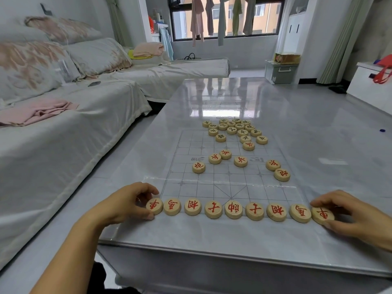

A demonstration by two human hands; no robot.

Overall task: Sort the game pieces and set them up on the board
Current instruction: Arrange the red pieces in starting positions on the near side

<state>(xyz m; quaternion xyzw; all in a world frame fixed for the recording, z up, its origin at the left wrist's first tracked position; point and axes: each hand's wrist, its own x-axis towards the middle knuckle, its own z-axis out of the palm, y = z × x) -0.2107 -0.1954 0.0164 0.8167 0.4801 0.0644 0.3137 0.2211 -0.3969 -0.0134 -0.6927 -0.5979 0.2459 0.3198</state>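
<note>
A clear plastic board (231, 181) with a printed grid lies on the grey table. Along its near edge stands a row of several round wooden pieces with red characters (233, 209). My left hand (129, 201) pinches the leftmost red piece (154, 206) between thumb and fingers. My right hand (358, 215) grips the rightmost red piece (322, 215) the same way. Several more red pieces (240, 161) lie loose in the middle of the board. A cluster of black-character pieces (235, 130) sits at the far end.
The glossy grey table (318, 145) has its front edge close to me. A sofa with a white cover (63, 134) and a pink cloth (36, 112) runs along the left. A white cabinet (373, 85) stands at the far right.
</note>
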